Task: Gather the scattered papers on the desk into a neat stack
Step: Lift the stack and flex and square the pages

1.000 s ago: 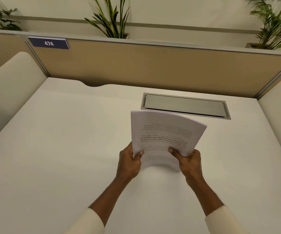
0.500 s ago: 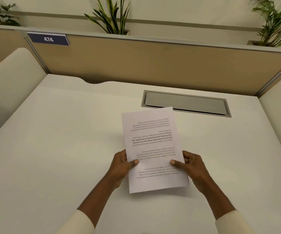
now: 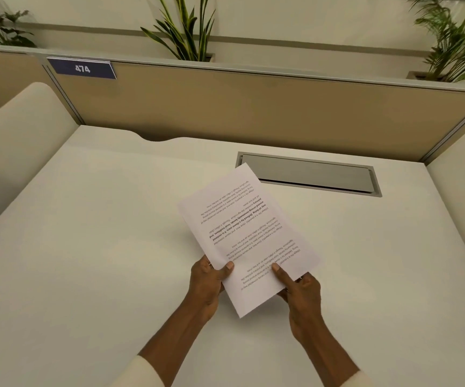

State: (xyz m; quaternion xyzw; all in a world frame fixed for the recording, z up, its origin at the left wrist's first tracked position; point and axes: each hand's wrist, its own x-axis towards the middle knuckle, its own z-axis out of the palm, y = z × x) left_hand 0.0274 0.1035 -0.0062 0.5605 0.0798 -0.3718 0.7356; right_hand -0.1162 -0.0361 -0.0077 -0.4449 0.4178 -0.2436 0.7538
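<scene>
In the head view, your left hand (image 3: 207, 280) gripped the stack of papers (image 3: 249, 236) at its near left edge, the thumb pressed on the top sheet and the other fingers hidden under the stack. Your right hand (image 3: 299, 289) gripped the near right edge in the same way, its thumb lying on the printed text. The stack was above the white desk (image 3: 86, 247), near its middle, between your two hands. It was turned so that its far corner pointed toward the grey cable hatch (image 3: 309, 174). The sheets looked white and evenly aligned, with printed lines that were upside down to you.
</scene>
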